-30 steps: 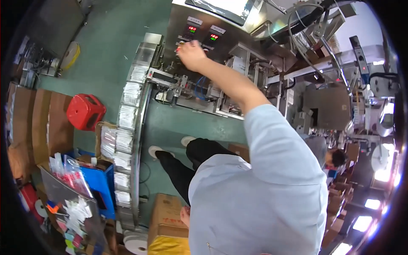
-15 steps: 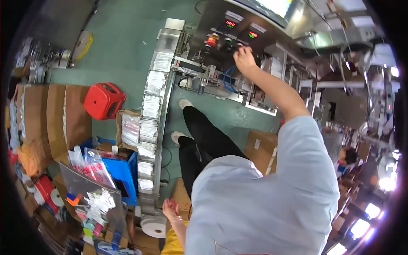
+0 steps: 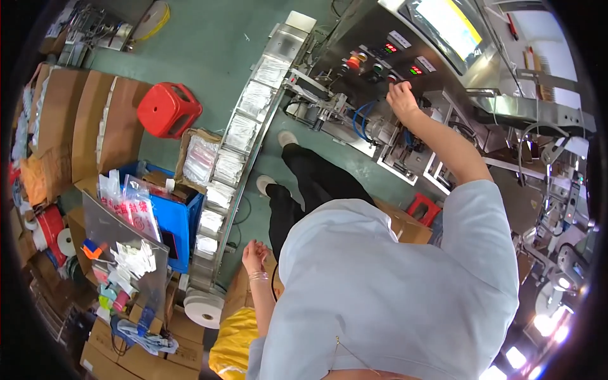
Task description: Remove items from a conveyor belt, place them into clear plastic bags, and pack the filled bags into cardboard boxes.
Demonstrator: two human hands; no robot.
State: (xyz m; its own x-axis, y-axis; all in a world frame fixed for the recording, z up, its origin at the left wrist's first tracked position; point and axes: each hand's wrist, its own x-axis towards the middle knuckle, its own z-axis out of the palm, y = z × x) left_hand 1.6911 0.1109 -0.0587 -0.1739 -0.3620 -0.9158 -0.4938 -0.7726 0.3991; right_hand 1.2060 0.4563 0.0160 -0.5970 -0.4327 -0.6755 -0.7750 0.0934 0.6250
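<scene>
My right hand (image 3: 403, 101) is raised to the dark metal control panel (image 3: 370, 50). Its slightly bent fingers are at a small button (image 3: 392, 78) on the panel's lower edge; I cannot tell whether they press it. Beside that button are a red emergency-stop knob (image 3: 353, 62) and other small knobs, with two lit digital displays (image 3: 415, 70) above them. My left hand (image 3: 255, 256) hangs low at my side, empty, its fingers loosely bent. It is near the conveyor (image 3: 201, 271), whose compartments hold stacks of white packets (image 3: 241, 132).
A red stool (image 3: 168, 110) stands beyond the conveyor, near tall cardboard boxes (image 3: 120, 120). A blue bin (image 3: 180, 240) and a grey metal sheet with scraps (image 3: 101, 218) lie left. Below are a white roll (image 3: 204, 308) and yellow cloth (image 3: 233, 342). A lit screen (image 3: 446, 25) tops the machine.
The view has shifted and turned, bringing more of the screen and a second red stool into sight. My right hand stays at the panel's button; my left hand still hangs low.
</scene>
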